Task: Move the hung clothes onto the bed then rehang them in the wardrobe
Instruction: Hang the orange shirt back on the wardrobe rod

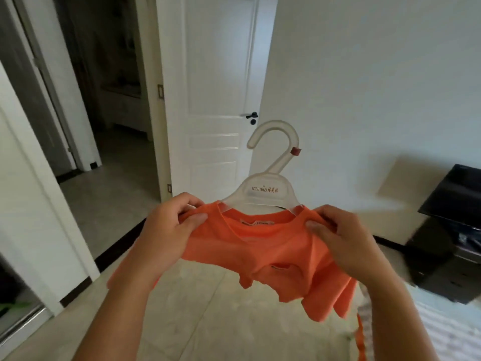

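Hands: two are seen, the left hand (166, 225) and the right hand (346, 235).
Orange shirts: one orange shirt (260, 246) is counted.
Hangers: one translucent hanger (268, 190) is counted.
Doors: one white door (218, 87) is seen.
Dark cabinets: one dark cabinet (450, 230) is seen.

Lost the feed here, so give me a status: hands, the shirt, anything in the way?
Left hand and right hand both gripping the orange shirt at the shoulders. Shirt on its white hanger, held up mid-air. Nothing in the way.
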`<state>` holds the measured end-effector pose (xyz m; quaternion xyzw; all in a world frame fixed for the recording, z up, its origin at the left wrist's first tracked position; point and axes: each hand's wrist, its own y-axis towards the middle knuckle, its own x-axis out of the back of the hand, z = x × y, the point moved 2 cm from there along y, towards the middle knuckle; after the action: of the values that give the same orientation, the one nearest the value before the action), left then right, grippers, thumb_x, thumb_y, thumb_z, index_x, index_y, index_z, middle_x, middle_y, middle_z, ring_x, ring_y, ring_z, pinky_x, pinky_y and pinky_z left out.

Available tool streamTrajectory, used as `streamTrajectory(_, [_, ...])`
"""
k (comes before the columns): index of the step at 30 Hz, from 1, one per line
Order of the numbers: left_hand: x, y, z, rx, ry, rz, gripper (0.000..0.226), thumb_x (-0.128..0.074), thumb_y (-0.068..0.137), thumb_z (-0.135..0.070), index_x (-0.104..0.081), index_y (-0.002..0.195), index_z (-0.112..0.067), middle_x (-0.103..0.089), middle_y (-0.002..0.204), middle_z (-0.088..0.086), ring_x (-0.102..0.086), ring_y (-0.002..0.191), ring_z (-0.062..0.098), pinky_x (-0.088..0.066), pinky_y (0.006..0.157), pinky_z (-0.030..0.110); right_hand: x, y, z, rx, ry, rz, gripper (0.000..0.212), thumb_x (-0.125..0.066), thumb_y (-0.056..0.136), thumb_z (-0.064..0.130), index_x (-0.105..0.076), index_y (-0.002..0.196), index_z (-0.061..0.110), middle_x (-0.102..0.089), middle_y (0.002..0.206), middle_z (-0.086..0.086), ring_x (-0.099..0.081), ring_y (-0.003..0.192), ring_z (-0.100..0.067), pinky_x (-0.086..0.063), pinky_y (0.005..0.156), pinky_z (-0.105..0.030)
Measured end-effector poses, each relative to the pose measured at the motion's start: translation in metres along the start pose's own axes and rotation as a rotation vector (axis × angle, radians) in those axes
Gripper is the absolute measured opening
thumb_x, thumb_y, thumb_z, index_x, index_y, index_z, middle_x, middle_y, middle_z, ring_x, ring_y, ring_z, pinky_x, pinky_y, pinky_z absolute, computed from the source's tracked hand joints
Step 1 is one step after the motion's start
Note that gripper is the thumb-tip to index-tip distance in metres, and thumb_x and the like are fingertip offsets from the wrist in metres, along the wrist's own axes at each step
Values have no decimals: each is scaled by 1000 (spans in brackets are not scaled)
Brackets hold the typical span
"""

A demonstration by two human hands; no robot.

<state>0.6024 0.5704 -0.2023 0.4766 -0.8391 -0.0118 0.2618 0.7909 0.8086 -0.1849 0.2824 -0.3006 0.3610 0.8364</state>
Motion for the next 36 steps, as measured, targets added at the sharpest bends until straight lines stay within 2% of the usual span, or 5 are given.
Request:
streamTrajectory(15, [189, -2, 93, 170, 206, -447, 11, -66, 90, -21, -67, 87, -32, -65, 86, -27, -58, 84, -9, -40, 66, 21, -197, 126, 153, 375, 83, 336, 8, -58, 96, 30, -64, 95, 35, -66, 87, 17, -60, 83, -2, -40, 70, -17])
streamTrajectory(20, [248, -1, 125, 239, 226, -587, 20, -67, 90, -20, -69, 100, -38, -68, 85, -20, -59, 88, -9, -41, 72, 18, -264, 168, 217, 558, 77, 427, 7, -59, 96, 30, -65, 96, 30, -65, 88, 16, -57, 83, 2, -39, 70, -7])
streamTrajectory(28, [344, -17, 163, 296, 309, -756, 23, -62, 93, -19, -70, 101, -39, -66, 94, -32, -57, 95, -12, -37, 74, 2, -361, 193, 323, 757, 117, 543, 9, -57, 96, 32, -64, 98, 37, -63, 87, 22, -56, 88, 6, -42, 71, -10])
streamTrajectory(32, [405, -24, 183, 293, 356, -813, 21, -61, 94, -22, -70, 104, -38, -68, 96, -26, -58, 95, -8, -40, 80, 15, -408, 194, 383, 804, 137, 561, 9, -57, 96, 31, -64, 94, 36, -64, 83, 20, -57, 87, 6, -47, 72, -17])
streamTrajectory(36, [475, -33, 193, 232, 405, -813, 26, -60, 94, -16, -71, 99, -40, -68, 94, -30, -60, 95, -9, -40, 79, 15, -445, 183, 449, 861, 157, 533, 9, -57, 96, 32, -65, 95, 33, -64, 82, 18, -57, 84, 5, -45, 71, -15])
